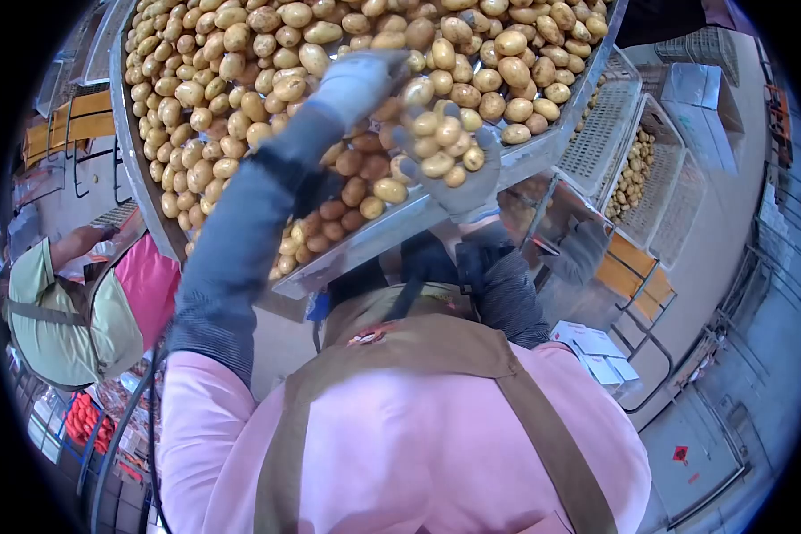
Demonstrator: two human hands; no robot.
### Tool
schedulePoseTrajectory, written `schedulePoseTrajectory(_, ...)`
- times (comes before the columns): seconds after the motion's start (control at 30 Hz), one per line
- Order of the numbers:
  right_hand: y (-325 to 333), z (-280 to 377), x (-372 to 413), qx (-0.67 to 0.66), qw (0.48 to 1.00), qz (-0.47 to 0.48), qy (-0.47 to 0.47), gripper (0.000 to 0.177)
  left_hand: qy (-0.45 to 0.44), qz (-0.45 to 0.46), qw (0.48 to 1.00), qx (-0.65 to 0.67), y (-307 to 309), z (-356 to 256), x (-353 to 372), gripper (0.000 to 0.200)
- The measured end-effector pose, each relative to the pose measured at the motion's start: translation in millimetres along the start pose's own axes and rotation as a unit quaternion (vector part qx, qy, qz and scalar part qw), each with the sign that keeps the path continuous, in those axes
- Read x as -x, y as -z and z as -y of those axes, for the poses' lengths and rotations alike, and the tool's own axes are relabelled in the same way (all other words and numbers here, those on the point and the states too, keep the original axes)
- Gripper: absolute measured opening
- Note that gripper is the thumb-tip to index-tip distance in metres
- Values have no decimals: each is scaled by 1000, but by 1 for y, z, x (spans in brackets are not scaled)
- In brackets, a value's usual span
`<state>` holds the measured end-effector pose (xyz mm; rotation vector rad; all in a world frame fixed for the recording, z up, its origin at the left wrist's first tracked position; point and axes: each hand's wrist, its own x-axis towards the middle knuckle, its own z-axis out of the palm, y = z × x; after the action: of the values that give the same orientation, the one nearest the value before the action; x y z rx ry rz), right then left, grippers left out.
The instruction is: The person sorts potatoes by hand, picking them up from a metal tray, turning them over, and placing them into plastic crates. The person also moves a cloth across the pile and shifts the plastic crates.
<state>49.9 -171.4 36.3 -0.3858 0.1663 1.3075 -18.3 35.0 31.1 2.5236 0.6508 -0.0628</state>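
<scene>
Workroom: wide and busy, with a grey floor [730, 218] on the right and another person [71, 303] in a pale green and pink outfit at work on the left.
Sorting surface: a broad metal-edged tray [543, 153] in front of the worker, whose pink top [436, 427] and brown apron straps [543, 418] fill the near part of the view.
Potatoes: heaped potatoes [187, 160] cover most of the tray, yellow and shiny, with darker brown ones in the shade beneath the left arm.
Left hand: a pale-gloved left hand [360, 82] reaches across the middle of the heap, low over the potatoes; it is blurred, and I cannot tell whether its fingers pinch anything.
Right hand: a grey-gloved right hand [458, 173] sits at the near edge of the tray, palm up, fingers curled up around a pile of small potatoes [443, 142].
Sleeves: grey arm covers on both forearms, dark bands near the wrists.
Right of the tray: pale plastic crates [654, 205] stand close by, one with small potatoes in it, and an open carton [701, 111] lies just beyond them.
Lower down: white boxes [596, 347] are stacked on the right, and red bundles [87, 423] lie on the left, too small to make out.
</scene>
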Motion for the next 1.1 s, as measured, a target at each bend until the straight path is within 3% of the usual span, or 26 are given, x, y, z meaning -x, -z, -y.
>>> schedulePoseTrajectory(0.03,-6,7,6,-28,1000,3,-13,31,-4,83,994,-64,0,-4,-14,41)
schedulePoseTrajectory(0.07,-8,7,16,-18,998,-58,24,33,-22,52,992,-115,-9,1,-20,45)
schedulePoseTrajectory(0.1,5,16,33,162,982,-68,63,38,-43,23,985,-165,-27,6,-22,50)
schedulePoseTrajectory(0.13,30,33,61,335,934,-81,97,46,-63,-4,975,-212,-42,10,-22,55)
schedulePoseTrajectory(0.2,41,64,103,234,970,-24,69,47,-32,17,978,-206,-48,8,-27,59)
schedulePoseTrajectory(0.27,51,89,149,14,995,-41,93,36,13,43,972,-231,-46,-9,-30,57)
schedulePoseTrajectory(0.3,76,99,176,78,973,-128,176,33,43,61,969,-235,-42,-19,-36,56)
schedulePoseTrajectory(0.33,85,106,188,244,924,-184,230,32,75,80,965,-239,-37,-29,-40,54)
schedulePoseTrajectory(0.37,93,112,200,398,839,-261,264,33,108,99,959,-244,-36,-36,-41,53)
schedulePoseTrajectory(0.4,95,117,203,624,679,-291,254,34,109,78,962,-238,-39,-35,-43,48)
schedulePoseTrajectory(0.47,119,129,211,671,590,-380,241,38,54,83,967,-236,-34,-29,-39,48)
schedulePoseTrajectory(0.53,197,148,210,334,762,-494,254,46,21,104,971,-213,-32,-14,-41,53)
schedulePoseTrajectory(0.57,218,155,201,142,806,-521,244,51,20,104,971,-213,-31,-14,-41,54)
schedulePoseTrajectory(0.6,202,151,178,246,780,-504,279,46,20,104,972,-212,-30,-15,-39,54)
schedulePoseTrajectory(0.67,152,121,127,435,738,-377,352,31,14,93,972,-217,-30,-16,-35,49)
schedulePoseTrajectory(0.7,80,101,104,593,664,-339,304,27,26,75,976,-203,-31,-17,-33,46)
schedulePoseTrajectory(0.73,72,86,76,596,685,-301,292,25,36,56,980,-188,-33,-19,-31,44)
schedulePoseTrajectory(0.8,48,66,30,709,628,-208,244,25,39,24,986,-162,-37,-18,-31,39)
schedulePoseTrajectory(0.83,33,57,13,691,657,-208,220,23,33,15,988,-152,-42,-8,-30,37)
schedulePoseTrajectory(0.87,30,47,-1,629,720,-202,211,23,28,7,989,-145,-46,3,-27,35)
schedulePoseTrajectory(0.9,33,38,-9,548,790,-189,199,20,19,-55,992,-115,-46,8,-18,32)
schedulePoseTrajectory(0.97,29,27,-6,477,854,-176,107,26,-48,-201,978,34,-48,19,1,30)
schedulePoseTrajectory(1.03,12,9,8,284,942,-175,36,36,37,-201,972,117,-38,-20,35,37)
schedulePoseTrajectory(1.07,5,2,18,181,968,-173,0,42,1,-114,989,96,-41,-34,52,42)
schedulePoseTrajectory(1.1,6,0,28,355,925,-131,39,45,-34,-26,996,75,-45,-50,68,48)
